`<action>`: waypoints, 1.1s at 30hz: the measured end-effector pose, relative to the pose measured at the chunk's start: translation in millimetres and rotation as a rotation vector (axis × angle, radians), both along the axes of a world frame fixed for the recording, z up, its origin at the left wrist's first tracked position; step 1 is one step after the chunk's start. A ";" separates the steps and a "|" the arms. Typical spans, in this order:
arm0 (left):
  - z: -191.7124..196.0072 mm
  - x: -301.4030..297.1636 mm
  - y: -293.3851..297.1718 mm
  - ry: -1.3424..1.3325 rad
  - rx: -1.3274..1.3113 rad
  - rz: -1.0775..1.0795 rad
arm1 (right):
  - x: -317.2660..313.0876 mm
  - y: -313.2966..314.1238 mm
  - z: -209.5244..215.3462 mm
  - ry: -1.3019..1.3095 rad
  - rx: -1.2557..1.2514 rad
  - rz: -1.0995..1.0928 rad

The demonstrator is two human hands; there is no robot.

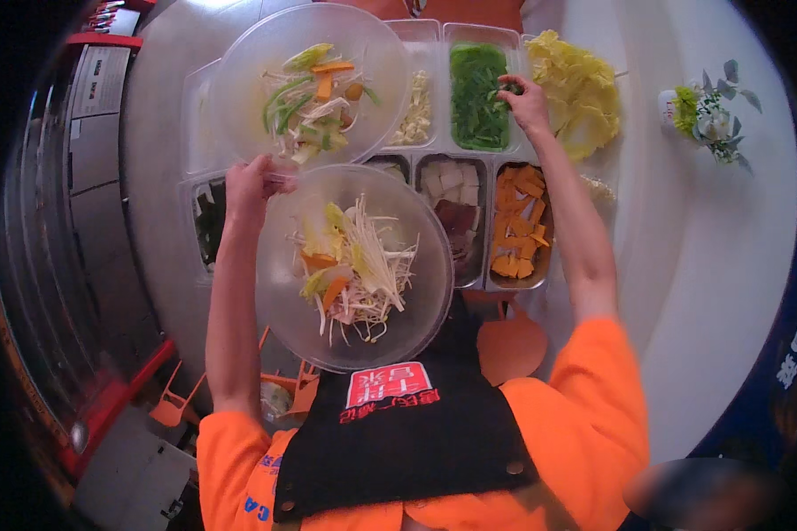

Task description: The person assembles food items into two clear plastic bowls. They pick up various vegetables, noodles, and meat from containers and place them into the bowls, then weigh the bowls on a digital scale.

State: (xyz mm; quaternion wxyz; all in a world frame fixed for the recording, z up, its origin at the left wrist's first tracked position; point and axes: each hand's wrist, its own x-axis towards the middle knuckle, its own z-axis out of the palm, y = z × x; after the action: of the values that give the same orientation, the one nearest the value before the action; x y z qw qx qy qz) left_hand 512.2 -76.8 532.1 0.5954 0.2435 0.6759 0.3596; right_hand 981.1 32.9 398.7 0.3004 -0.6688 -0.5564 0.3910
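My left hand (255, 183) is closed where the rims of two clear plastic bowls meet, and appears to grip the nearer one. That near bowl (425, 296), in front of my apron, contains bean sprouts, thin white enoki mushrooms, yellow leaf pieces and orange slices. Beyond it, the far bowl (239, 75) has a similar mix with green strips. At the right my right hand (527, 104) is over a clear tub of green strips (478, 97), fingers pinched together on a few dark green pieces.
Yellow leaves (576, 88) are heaped right of the tub. Nearer stand metal trays of orange slices (518, 221) and pale and dark chunks (456, 199). A tub of small pale pieces (413, 111) is beside the far bowl. Flowers (713, 124) stand far right; an orange stool (512, 345) is below.
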 end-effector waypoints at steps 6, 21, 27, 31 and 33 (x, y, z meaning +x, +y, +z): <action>-13.2 -2.1 -0.9 -0.050 0.019 0.000 | -59.8 -42.2 140.2 0.567 0.047 -0.005; -6.0 5.1 -7.2 -0.051 0.092 0.014 | -157.3 -167.2 240.3 0.500 -0.249 0.480; -4.7 -18.2 -24.0 -0.003 0.033 0.147 | -114.8 -110.2 176.1 0.500 -0.095 0.050; -7.0 -34.0 -33.3 -0.008 0.034 0.188 | -70.3 -61.7 51.7 0.204 -0.173 -0.038; 14.7 -25.8 -37.1 0.083 0.017 0.214 | -61.6 -44.2 -0.3 -0.070 -0.157 0.109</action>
State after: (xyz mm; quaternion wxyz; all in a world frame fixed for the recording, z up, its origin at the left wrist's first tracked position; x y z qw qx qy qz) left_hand 486.4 -113.9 546.8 0.5230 0.1896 0.7191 0.4164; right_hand 919.5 -11.3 398.4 0.2057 -0.6722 -0.5700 0.4254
